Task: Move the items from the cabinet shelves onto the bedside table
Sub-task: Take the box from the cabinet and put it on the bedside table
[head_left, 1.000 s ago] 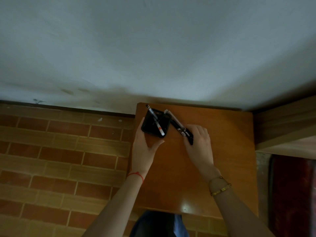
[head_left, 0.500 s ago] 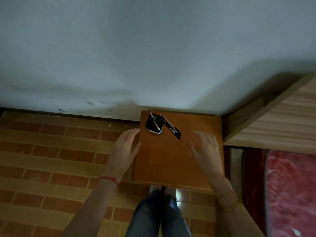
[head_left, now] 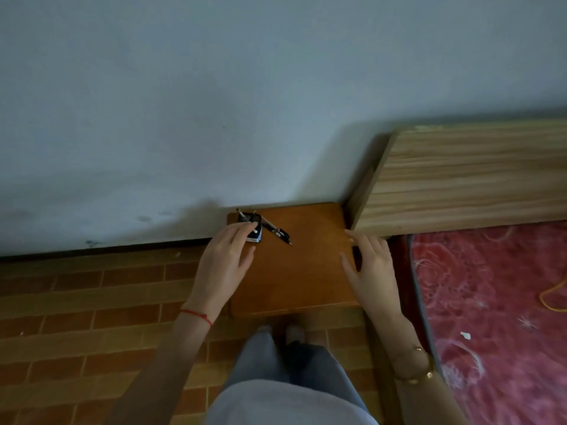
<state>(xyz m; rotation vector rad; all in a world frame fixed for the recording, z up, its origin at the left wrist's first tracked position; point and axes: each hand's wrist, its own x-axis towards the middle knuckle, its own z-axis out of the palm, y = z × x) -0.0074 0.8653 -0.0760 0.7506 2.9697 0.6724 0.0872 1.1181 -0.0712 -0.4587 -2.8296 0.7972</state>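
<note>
A small orange-brown counter [head_left: 294, 271] sits at the centre of the frame, against the pale wall [head_left: 214, 102] and beside a wooden headboard [head_left: 466, 179] at the right. At its upper left corner stands a small black pen holder [head_left: 256, 230] with a pen [head_left: 248, 221] lying across it. Just to its right a second, dark pen [head_left: 277, 232] lies slanted on the counter top. The left hand [head_left: 225, 262] is over the counter's left edge, fingers straight and relaxed, its grip loose and holding nothing; the fingertips overlap the holder in the picture, though whether they touch it is hard to tell. The right hand [head_left: 369, 268] is spread over the counter's right edge, its grip likewise slack and empty. A red patterned bed cover [head_left: 491, 302] fills the lower right, brick-patterned floor [head_left: 92, 302] the lower left.
</note>
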